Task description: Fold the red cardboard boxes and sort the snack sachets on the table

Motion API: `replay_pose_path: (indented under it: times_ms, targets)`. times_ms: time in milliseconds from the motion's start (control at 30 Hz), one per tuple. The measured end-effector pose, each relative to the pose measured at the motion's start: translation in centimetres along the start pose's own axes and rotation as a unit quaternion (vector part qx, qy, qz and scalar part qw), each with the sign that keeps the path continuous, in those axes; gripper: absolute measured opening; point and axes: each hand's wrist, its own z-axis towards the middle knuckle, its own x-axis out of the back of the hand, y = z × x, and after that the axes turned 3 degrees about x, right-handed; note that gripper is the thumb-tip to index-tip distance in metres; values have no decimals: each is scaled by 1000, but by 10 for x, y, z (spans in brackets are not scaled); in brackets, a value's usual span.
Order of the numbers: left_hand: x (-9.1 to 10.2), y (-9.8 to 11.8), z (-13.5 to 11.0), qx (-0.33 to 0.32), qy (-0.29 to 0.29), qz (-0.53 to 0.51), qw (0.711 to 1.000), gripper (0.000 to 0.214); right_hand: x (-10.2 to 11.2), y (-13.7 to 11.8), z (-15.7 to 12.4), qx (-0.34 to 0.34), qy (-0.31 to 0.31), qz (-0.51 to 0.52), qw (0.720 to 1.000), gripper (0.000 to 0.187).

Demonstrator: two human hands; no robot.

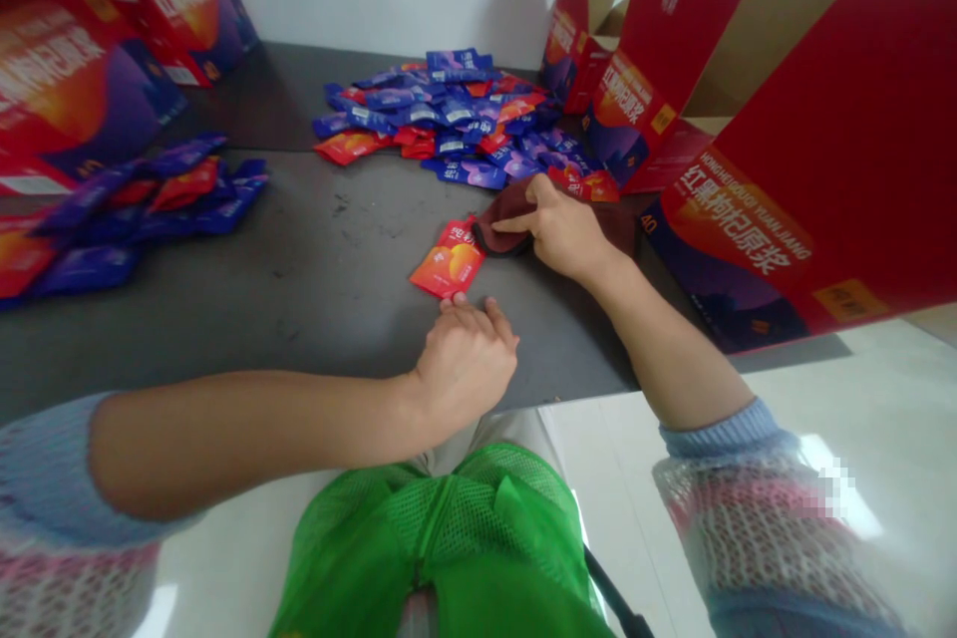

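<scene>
A red sachet [449,259] with an orange fruit print lies flat on the grey table. At its near edge is my left hand [470,351], fingers curled, with the fingertips on the sachet's lower corner. A brown cloth [508,216] with a dark border covers the sachet's upper right corner. My right hand [562,227] presses on this cloth, its index finger stretched along it and the other fingers bent, partly hidden. More of the cloth spreads beneath my right wrist.
Behind lies a heap of blue and red sachets [449,115]; a smaller pile [186,194] sits at left. Open red cartons [737,229] stand along the right, and further red cartons [64,85] at the left. The grey table [321,309] ends just before my body.
</scene>
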Motion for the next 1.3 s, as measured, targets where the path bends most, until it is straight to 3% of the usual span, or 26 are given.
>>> replay_pose_path:
  times_ms: [100, 267, 433, 567, 867, 1033, 1167, 1300]
  targets:
    - [1, 0, 0, 5, -5, -6, 1000, 46, 4, 4, -4, -14, 14, 14, 1000, 52]
    - [-1, 0, -1, 12, 15, -18, 1000, 45, 16, -36, -11, 63, 40, 53, 996, 62]
    - [2, -4, 0, -11, 7, -107, 994, 38, 7, -63, -13, 172, -5, 73, 982, 63]
    - [6, -3, 1, 4, -11, -91, 996, 41, 1, -67, -7, 163, -28, 73, 983, 60]
    - [1, 0, 0, 9, -4, -34, 999, 46, 0, -46, 4, -17, -7, 56, 998, 61]
    - [0, 1, 0, 13, 0, -40, 999, 46, -7, -39, 6, -77, 10, 35, 996, 58]
    - [2, 1, 1, 11, -16, -19, 1000, 46, -13, -22, 7, -52, 45, 120, 990, 58]
    - [-1, 1, 1, 5, 6, -6, 1000, 47, -13, -8, 5, 57, 117, 213, 968, 50]
